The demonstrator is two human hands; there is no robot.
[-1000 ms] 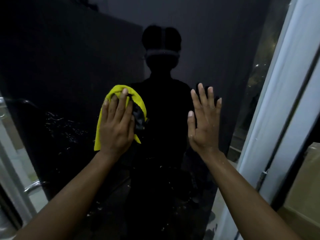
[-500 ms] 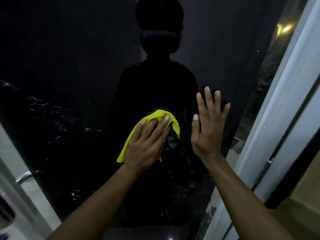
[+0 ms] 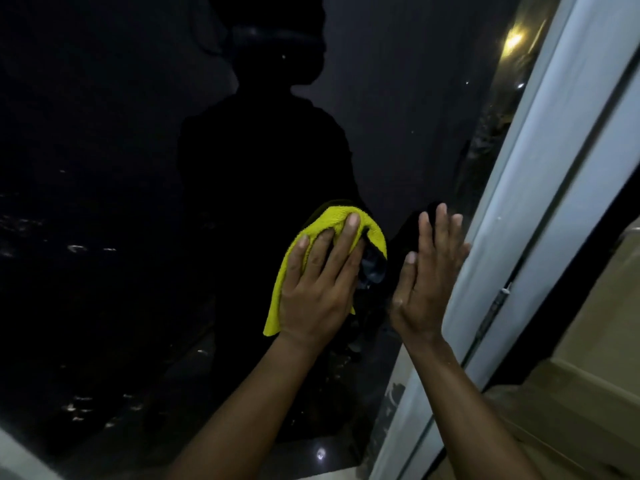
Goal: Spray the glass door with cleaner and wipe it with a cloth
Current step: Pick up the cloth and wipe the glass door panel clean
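The dark glass door fills most of the view, with a dim reflection of a person in it. My left hand presses a folded yellow cloth flat against the glass, a little right of centre. My right hand lies open with its palm on the glass just to the right of the cloth, close to the door's edge. No spray bottle is in sight.
A pale door frame runs diagonally up the right side, with a hinge on it. Beyond it lies a beige surface. Droplets or smears glint on the left of the glass. A white edge shows at bottom left.
My left hand has swept the cloth from the left across the glass to the right and downwards, ending next to my right hand. My right hand has stayed flat on the glass.
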